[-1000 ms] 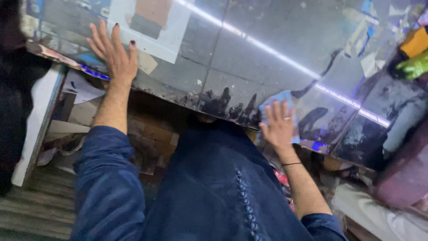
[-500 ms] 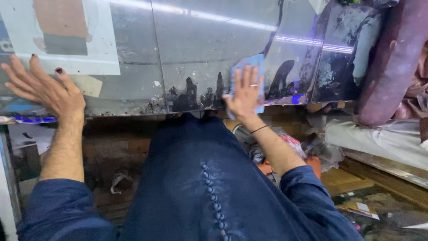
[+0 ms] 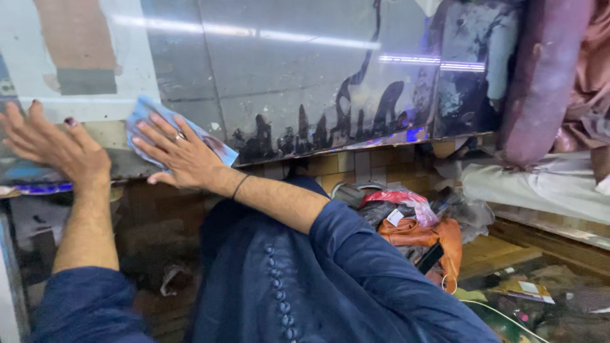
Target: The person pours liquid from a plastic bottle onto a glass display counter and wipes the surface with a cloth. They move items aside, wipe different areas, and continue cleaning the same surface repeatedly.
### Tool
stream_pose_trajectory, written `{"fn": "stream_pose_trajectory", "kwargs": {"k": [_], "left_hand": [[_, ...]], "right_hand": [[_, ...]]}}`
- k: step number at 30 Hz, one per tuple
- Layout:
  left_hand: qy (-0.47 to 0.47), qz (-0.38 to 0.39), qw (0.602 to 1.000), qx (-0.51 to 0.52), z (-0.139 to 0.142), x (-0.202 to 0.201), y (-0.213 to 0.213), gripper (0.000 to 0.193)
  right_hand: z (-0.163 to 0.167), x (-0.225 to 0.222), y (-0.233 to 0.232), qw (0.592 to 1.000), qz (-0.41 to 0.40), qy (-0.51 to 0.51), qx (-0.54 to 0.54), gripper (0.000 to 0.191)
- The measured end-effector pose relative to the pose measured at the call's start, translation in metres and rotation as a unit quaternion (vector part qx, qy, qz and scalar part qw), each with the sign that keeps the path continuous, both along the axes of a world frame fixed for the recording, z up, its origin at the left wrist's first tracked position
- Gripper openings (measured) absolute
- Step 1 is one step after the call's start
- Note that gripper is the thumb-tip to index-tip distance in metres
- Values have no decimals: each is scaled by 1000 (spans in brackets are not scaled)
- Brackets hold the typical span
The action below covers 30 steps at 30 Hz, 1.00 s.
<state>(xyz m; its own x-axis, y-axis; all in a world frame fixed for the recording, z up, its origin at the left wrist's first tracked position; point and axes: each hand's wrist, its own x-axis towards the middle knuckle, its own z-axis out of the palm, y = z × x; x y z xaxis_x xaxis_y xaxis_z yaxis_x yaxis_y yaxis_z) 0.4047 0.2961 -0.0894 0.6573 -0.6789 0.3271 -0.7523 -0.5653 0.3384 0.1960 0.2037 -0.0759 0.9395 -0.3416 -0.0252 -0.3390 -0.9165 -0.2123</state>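
Crumpled light-blue cleaning cloth point(image 3: 154, 124) lies under my right hand point(image 3: 181, 154), fingers spread flat, pressing it on the grey glossy scuffed tabletop point(image 3: 286, 70) near its front edge; my left hand point(image 3: 54, 145) rests open beside it.

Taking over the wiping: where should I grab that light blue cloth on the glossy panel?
Probably the light blue cloth by its upper-left corner, coming from above-left: that corner shows free above the right hand, which lies flat over the rest; the left hand rests beside it.
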Motion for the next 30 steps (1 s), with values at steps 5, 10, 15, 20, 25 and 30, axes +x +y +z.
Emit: {"fn": "stream_pose_trajectory", "kwargs": {"k": [5,10,15,20,25,30], "left_hand": [[41,7,999,3,-12,0,7,58],[-14,-24,1000,4,-30,6,12,49],[-37,-8,999,24,-39,9,10,49],[30,-10,999,23,-26,-1,6,47],[88,-5,996,22,-15,-4,1,47],[33,0,999,25,-22,2,-3,44]], "right_hand": [[-30,-133,-79,991,-108,71,-37,88],[-5,-329,-199,932,-348,-2,-99,87],[8,-386,-267,832,-547,-28,-90,76],[-13,-238,-186,870,-468,-46,-148,90],[-4,-111,-41,988,-148,14,-34,98],[1,-106,-61,992,121,-32,-6,91]]}}
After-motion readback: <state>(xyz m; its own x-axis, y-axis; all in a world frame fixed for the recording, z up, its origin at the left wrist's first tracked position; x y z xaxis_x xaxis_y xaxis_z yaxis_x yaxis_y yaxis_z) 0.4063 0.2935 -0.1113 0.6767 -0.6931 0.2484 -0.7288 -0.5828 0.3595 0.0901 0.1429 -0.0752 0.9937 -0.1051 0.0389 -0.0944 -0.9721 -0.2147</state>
